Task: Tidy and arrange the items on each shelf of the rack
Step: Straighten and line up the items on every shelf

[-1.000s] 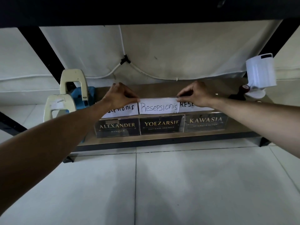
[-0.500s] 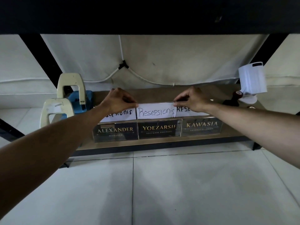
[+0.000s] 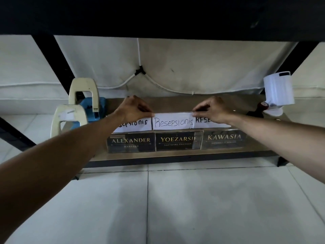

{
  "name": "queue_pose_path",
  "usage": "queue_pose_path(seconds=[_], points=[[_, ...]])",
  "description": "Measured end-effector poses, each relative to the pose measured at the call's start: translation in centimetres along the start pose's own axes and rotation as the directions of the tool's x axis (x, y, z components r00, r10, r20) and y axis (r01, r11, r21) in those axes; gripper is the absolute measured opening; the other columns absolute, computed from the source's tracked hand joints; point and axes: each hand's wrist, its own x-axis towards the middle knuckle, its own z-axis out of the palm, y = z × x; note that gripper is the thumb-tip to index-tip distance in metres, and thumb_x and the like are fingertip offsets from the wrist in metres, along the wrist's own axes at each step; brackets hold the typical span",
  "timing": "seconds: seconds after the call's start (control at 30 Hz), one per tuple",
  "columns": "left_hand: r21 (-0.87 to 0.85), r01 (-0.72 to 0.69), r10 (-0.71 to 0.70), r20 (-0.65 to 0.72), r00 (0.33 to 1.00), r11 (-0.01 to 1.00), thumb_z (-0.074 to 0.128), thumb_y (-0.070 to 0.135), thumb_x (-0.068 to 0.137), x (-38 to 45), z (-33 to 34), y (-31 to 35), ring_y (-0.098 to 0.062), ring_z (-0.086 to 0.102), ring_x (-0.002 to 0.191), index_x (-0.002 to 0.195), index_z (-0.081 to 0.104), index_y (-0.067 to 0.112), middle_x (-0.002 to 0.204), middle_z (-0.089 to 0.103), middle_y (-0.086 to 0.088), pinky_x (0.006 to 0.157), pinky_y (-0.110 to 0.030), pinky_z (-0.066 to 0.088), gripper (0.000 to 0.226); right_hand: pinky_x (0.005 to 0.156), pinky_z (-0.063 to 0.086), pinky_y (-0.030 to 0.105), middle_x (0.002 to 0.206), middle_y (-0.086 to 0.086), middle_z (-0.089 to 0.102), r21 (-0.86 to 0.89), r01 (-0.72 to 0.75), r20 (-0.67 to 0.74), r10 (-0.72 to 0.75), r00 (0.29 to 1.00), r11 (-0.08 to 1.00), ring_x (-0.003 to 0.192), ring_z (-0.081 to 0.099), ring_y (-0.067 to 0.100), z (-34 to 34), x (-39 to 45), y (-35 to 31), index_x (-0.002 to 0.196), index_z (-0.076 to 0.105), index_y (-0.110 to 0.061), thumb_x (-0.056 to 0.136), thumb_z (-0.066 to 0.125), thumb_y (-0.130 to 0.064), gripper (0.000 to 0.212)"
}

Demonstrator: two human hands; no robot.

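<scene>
Now both hands pinch the middle Resepsionis sign (image 3: 173,121) — left hand (image 3: 133,110) and right hand (image 3: 213,110) at its top corners — so nudge evenly, keeping its row square behind the dark nameplates (image 3: 176,141).

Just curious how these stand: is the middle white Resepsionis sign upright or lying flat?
Upright. The middle Resepsionis sign faces forward; the left hand and right hand pinch its top corners.

Pale tiled floor (image 3: 193,208), white cloth backdrop (image 3: 202,67), white cable (image 3: 123,83) draped along it.
</scene>
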Motion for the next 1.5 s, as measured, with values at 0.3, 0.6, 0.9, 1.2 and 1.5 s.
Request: queue_pose_path(seconds=[0.3, 0.6, 0.9, 1.2, 1.5], points=[[-0.084, -0.006, 0.004, -0.021, 1.000, 0.996, 0.079, 0.044, 0.081, -1.7, -1.4, 2.7, 0.010, 0.066, 0.091, 0.109, 0.077, 0.026, 0.105, 0.071, 0.019, 0.084, -0.004, 0.045, 0.034, 0.074, 0.049, 0.004, 0.099, -0.007, 0.077, 0.066, 0.084, 0.031, -0.087, 0.996, 0.994, 0.082, 0.071, -0.004, -2.5, -2.1, -2.5, 0.104, 0.079, -0.014, 0.080, 0.086, -0.025, 0.027], [-0.044, -0.064, 0.069, 0.114, 0.991, 0.997, 0.088, 0.032, 0.072, -6.0, -0.2, 2.8, 0.009, 0.068, 0.078, 0.101, 0.079, 0.023, 0.095, 0.074, 0.015, 0.067, -0.003, 0.048, 0.032, 0.081, 0.056, 0.019, 0.091, -0.014, 0.079, 0.085, 0.046, 0.255, -0.066, 0.965, 0.995, 0.085, 0.074, 0.004, -2.2, -6.1, -0.9, 0.097, 0.083, -0.018, 0.066, 0.095, -0.026, 0.034], [-0.049, -0.098, 0.101, 0.060, 0.993, 0.994, 0.086, 0.022, 0.077, -6.6, 0.4, 2.7, 0.007, 0.070, 0.079, 0.096, 0.081, 0.020, 0.094, 0.078, 0.008, 0.076, -0.005, 0.051, 0.020, 0.095, 0.059, 0.042, 0.092, -0.003, 0.080, 0.097, 0.029, 0.219, -0.049, 0.974, 0.995, 0.091, 0.076, 0.019, -1.6, -6.0, -1.0, 0.094, 0.083, -0.014, 0.075, 0.091, -0.015, 0.021], [-0.048, -0.083, 0.087, 0.080, 0.993, 0.995, 0.084, 0.016, 0.080, -6.8, 0.1, 2.6, 0.007, 0.070, 0.081, 0.098, 0.080, 0.020, 0.094, 0.077, 0.009, 0.071, -0.004, 0.049, 0.019, 0.095, 0.059, 0.036, 0.093, -0.004, 0.080, 0.099, 0.030, 0.215, -0.051, 0.975, 0.995, 0.089, 0.076, 0.012, -1.2, -5.8, -1.0, 0.096, 0.083, -0.012, 0.073, 0.092, -0.015, 0.024], [0.130, -0.193, 0.198, -0.025, 0.980, 0.972, 0.068, 0.051, 0.091, -3.3, -1.0, 7.6, -0.007, 0.055, 0.120, 0.142, 0.055, 0.027, 0.137, 0.057, 0.010, 0.112, -0.030, 0.036, 0.058, 0.080, 0.038, -0.004, 0.114, -0.012, 0.071, -0.057, 0.044, 0.066, -0.041, 0.997, 0.997, 0.096, 0.062, -0.008, -6.1, -6.3, -3.7, 0.117, 0.076, -0.019, 0.079, 0.087, -0.033, 0.042]])
